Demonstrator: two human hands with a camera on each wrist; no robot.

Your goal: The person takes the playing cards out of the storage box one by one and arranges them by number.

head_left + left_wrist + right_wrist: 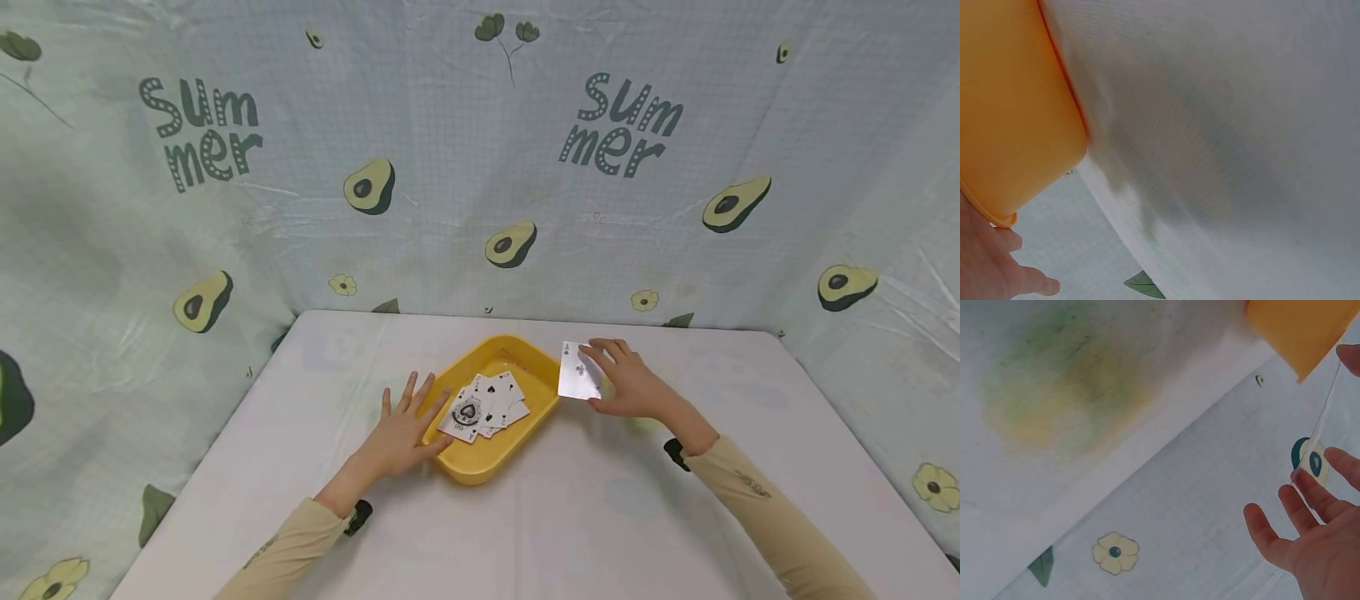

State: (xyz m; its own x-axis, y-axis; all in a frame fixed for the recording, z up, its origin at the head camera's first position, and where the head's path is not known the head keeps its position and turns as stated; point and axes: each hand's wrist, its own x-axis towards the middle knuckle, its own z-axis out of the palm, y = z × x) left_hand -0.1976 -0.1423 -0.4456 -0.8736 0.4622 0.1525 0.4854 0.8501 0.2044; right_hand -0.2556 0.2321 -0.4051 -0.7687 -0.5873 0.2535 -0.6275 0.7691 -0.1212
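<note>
Nearest: two beige sleeves [281, 546] entering from the lower edge of the head view, a black band [358, 517] at each wrist. Both forearms over a white-covered desk [585, 533].

Left hand [393, 442]: at left side of a yellow tray [472, 479], grip spread, fingers fanned, thumb and index tips over the rim. Left wrist view shows the tray's plain outer wall, this hand beside its rim.

Tray: set at a slant on the desk. Several overlapping playing cards [497, 408] lie face up on its floor; one bears a large ornate black spade.

Right hand [633, 387]: grip pinching a single ace [572, 382] between thumb, at the lower edge, and fingers above. Ace is held clear of the desk, just beside the tray's right corner, face toward the head camera; suit too small to read with certainty. Right wrist view shows it almost edge-on.

Far: desk's back edge, then pale cloth [435, 117] printed with halved avocados [511, 245], yellow flowers [645, 300] and SUMMER lettering [620, 125].
</note>
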